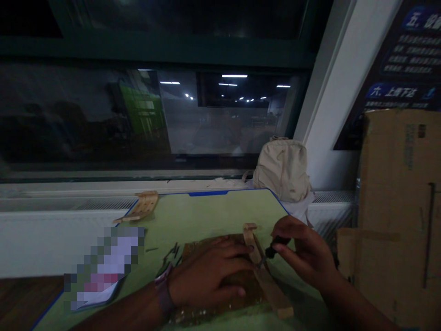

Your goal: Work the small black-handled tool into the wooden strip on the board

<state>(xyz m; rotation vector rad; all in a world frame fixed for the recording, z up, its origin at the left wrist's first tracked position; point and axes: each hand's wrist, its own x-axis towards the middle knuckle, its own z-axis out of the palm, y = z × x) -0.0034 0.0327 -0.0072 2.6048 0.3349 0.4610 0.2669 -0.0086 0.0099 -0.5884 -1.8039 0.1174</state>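
My left hand [217, 271] lies flat with fingers stretched over a brown, shiny sheet [237, 301], its fingertips against a light wooden piece [274, 294]. That piece is long and narrow, with a short raised block at its far end. My right hand [305, 250] is closed round the black handle of a screwdriver [272, 250]. The screwdriver slants down to the left, and its tip meets the wooden piece near my left fingertips. What lies right under the tip is too small to tell. My left wrist wears a band [164, 292].
Several thin metal pieces [168, 257] lie left of the brown sheet on the green table [213, 209]. A curved wooden part with holes [146, 204] rests at the far left edge. A blurred-out item [106, 271] is near left. Behind stand a beige backpack [284, 170] and, right, cardboard [399, 184].
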